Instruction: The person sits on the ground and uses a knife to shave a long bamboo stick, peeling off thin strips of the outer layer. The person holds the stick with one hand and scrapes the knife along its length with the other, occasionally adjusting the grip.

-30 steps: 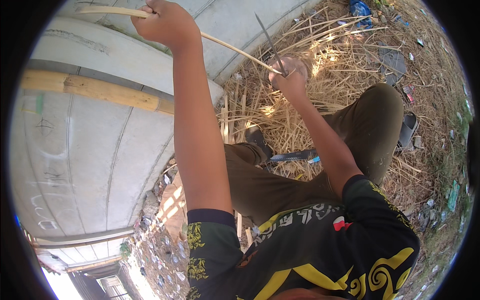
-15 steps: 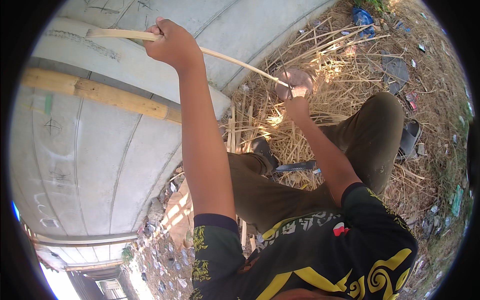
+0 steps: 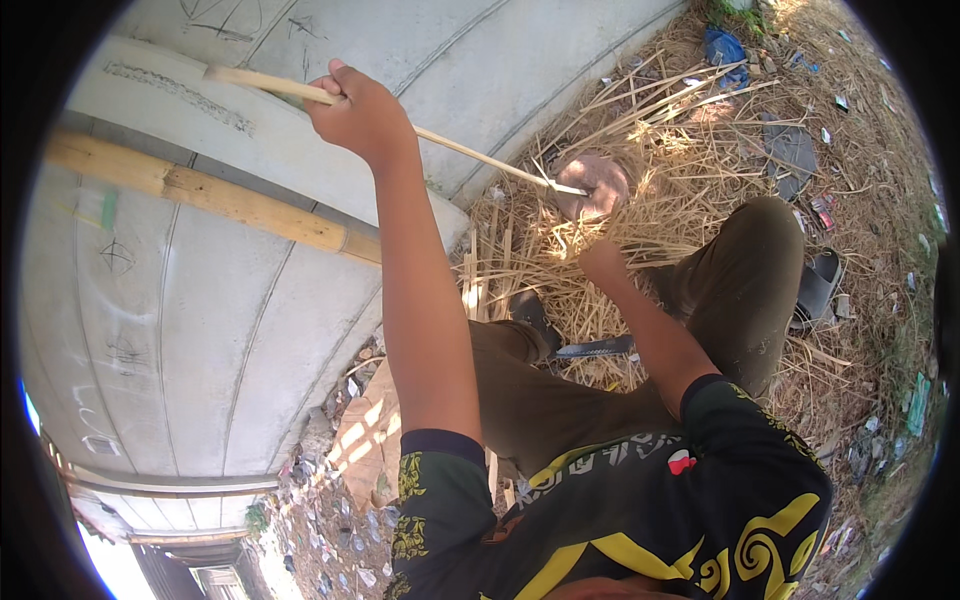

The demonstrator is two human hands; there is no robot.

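The left hand point(image 3: 362, 118) of the person is raised in front of the pale wall point(image 3: 180, 330), and its fingers are closed around a long, thin, pale strip point(image 3: 480, 157). 1 short end of the strip passes out of the fist to the left and looks flat and a little blurred; the longer part goes down to the right, slightly slanting, and its far end is seen over the round, pinkish-brown block point(image 3: 602, 182). I cannot tell if this end touches the block or only hangs above it. Near this end there is a small, thin, dark shape, too small to name. The right hand point(image 3: 604, 264) is lower, near the block and apart from the strip; it looks curled, but its fingers are turned away from view, so I cannot tell whether it is gripping something. Around the block many dry, pale strips and shavings point(image 3: 690, 130) are scattered on the ground. Between the 2 legs, in dark olive trousers point(image 3: 575, 400), lies a long dark blade point(image 3: 595, 347). A dark sandal point(image 3: 818, 290) is beside the right knee, and a flat grey piece point(image 3: 790, 155) and a crumpled blue plastic point(image 3: 725, 55) are farther away. On the left side, a yellowish bamboo pole point(image 3: 215, 197) runs along the wall.
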